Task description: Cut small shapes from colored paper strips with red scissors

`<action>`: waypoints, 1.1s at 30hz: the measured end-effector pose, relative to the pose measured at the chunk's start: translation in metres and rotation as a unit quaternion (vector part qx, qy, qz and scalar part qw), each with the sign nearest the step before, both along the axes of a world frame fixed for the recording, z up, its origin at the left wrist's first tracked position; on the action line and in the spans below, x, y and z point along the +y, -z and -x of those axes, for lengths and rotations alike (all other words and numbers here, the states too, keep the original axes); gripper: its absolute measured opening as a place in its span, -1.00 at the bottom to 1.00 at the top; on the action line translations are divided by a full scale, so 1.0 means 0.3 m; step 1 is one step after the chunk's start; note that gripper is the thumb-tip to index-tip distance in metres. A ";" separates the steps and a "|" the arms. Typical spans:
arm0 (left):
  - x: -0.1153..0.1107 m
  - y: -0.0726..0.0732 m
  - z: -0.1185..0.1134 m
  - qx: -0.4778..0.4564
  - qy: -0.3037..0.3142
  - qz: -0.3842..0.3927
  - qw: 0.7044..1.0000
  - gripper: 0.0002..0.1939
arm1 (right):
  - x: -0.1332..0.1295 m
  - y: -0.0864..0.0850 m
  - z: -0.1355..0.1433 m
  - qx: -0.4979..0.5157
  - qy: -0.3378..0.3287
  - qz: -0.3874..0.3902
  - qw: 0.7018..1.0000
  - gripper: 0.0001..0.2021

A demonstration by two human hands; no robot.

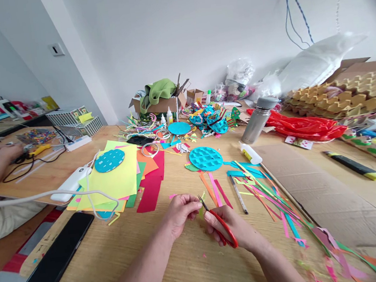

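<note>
My right hand (236,226) is closed around red-handled scissors (225,228), their narrow blades pointing up and left. Close to the blade tips, my left hand (181,215) pinches a small yellow-green paper piece (201,212), partly hidden by the fingers. Just beyond both hands lie orange, pink and red paper strips (214,188). Above the strips sits a blue textured paper disc (206,158) with a small green shape tucked at its left edge. A pen (239,195) lies to the right of the strips.
Coloured paper sheets (111,183) and a black phone (57,257) lie at left. On the right are a glue bottle (251,153), metal flask (257,122), cardboard sheet (301,182) and cutter knife (355,165). Another person's hands (8,153) rest at far left.
</note>
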State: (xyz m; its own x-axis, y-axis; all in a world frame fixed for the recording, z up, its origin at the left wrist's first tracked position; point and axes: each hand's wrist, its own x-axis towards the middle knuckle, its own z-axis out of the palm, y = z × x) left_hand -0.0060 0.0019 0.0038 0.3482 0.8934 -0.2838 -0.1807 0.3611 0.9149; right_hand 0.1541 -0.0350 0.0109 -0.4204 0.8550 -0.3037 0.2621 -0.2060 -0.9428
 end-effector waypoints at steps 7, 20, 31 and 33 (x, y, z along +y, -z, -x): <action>0.000 0.000 0.001 -0.007 0.008 0.001 1.000 -0.77 | -0.001 0.003 0.003 0.007 0.003 0.002 1.000 -0.40; 0.000 -0.008 -0.001 -0.002 -0.025 0.026 0.999 -0.81 | -0.001 0.013 0.001 0.004 0.004 -0.002 1.000 -0.44; 0.005 0.006 0.001 -0.009 -0.032 0.023 0.999 -0.83 | 0.002 0.006 0.002 -0.004 0.004 0.003 1.000 -0.44; 0.005 0.007 0.000 -0.009 -0.031 0.025 0.999 -0.82 | 0.002 0.005 0.001 -0.005 0.006 0.003 1.000 -0.44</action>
